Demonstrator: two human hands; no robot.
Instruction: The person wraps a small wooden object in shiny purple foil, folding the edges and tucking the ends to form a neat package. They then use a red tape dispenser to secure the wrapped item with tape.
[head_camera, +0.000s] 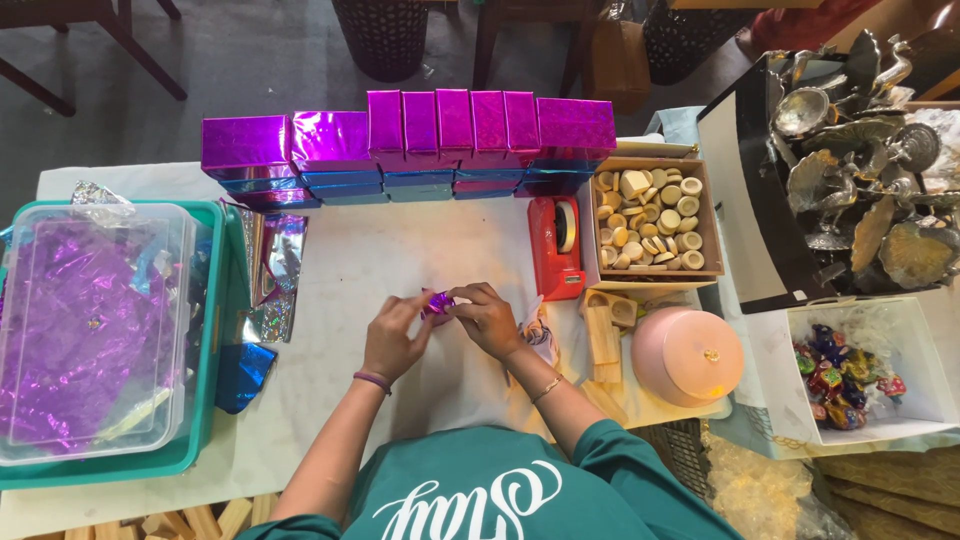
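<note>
A small object wrapped in shiny purple foil sits between my two hands above the white table. My left hand pinches it from the left, and my right hand grips it from the right. Both hands are closed on the foil. What is inside the wrap is hidden.
A row of purple and blue foil boxes lines the far edge. A red tape dispenser, a wooden box of small wooden pieces, a pink round lid and a white box of wrapped sweets lie right. A clear tub of purple foil sits left.
</note>
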